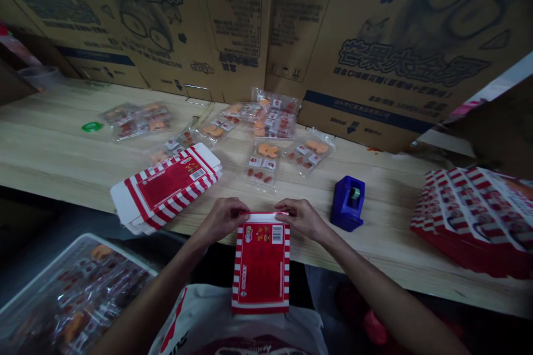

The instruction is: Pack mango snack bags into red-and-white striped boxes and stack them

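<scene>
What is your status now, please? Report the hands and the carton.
Left hand and right hand pinching top edge of flat red-and-white striped carton. Blue tape dispenser beside right hand, not touching.

The carton (261,263) between the left hand (222,220) and right hand (303,219) is red with white-striped edges. Beyond the left hand, flat cartons (165,188) repeat the red-and-white stripes. Right of the right hand stands a deep blue tape dispenser (347,203).

Shiny plastic, smooth wood, dull card

The clear plastic bags (266,165) mid-frame shine, the red-and-white paper box (261,272) looks smooth, the wood table (62,150) is pale, the brown cardboard boxes (375,116) are matt.
</scene>
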Tool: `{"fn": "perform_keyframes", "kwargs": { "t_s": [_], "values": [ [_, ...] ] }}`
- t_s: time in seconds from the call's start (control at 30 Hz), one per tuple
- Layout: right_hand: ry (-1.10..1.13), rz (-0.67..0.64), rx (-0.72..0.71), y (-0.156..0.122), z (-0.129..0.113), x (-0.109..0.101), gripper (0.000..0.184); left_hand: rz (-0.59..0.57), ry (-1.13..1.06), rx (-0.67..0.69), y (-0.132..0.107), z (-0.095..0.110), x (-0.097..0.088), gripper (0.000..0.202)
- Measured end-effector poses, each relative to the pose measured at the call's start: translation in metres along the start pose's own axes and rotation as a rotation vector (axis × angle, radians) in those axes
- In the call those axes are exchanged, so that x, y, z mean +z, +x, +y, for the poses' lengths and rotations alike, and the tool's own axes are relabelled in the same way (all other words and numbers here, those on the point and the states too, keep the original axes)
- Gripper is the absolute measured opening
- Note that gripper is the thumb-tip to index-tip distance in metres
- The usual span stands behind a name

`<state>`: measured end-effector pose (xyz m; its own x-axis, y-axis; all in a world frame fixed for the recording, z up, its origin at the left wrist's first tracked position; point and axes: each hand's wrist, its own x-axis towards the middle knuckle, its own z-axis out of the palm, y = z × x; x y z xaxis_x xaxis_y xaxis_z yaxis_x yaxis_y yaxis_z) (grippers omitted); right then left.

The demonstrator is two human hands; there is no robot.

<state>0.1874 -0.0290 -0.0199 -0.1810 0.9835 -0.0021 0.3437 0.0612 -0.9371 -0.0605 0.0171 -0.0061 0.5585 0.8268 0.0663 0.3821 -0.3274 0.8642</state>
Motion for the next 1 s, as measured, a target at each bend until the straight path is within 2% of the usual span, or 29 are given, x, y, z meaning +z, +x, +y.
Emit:
{"fn": "perform_keyframes", "kwargs": {
  "t_s": [0.13,0.37,0.5,0.63,0.77,0.83,0.9,1.0],
  "values": [
    [-0.012,-0.004,0.019,0.002,-0.008,-0.002,0.012,0.013,0.000,-0.003,0.002,0.006,-0.001,0.017],
    [0.014,-0.022,0.036,0.004,-0.008,-0.001,0.016,0.009,-0.040,-0.030,0.005,0.007,-0.002,0.021],
    [-0.049,-0.015,0.016,-0.007,-0.002,0.002,0.019,-0.035,-0.038,-0.012,-0.002,0.006,0.004,0.023],
    [0.045,-0.001,0.001,-0.022,0.000,0.006,0.021,-0.013,-0.012,0.055,-0.013,0.001,0.014,0.017],
    [0.114,0.117,-0.035,-0.038,0.006,0.020,0.016,0.041,-0.051,0.126,-0.022,-0.009,0.024,0.013],
    [0.157,0.213,-0.043,-0.046,0.009,0.032,0.015,0.059,-0.167,0.075,-0.025,-0.013,0.031,0.012],
    [0.186,0.269,-0.048,-0.054,0.010,0.040,0.014,0.069,-0.350,-0.031,-0.028,-0.015,0.038,0.014],
    [0.094,0.328,-0.097,-0.065,0.010,0.034,0.028,0.075,-0.622,-0.228,-0.031,-0.018,0.049,0.024]
  ]
}}
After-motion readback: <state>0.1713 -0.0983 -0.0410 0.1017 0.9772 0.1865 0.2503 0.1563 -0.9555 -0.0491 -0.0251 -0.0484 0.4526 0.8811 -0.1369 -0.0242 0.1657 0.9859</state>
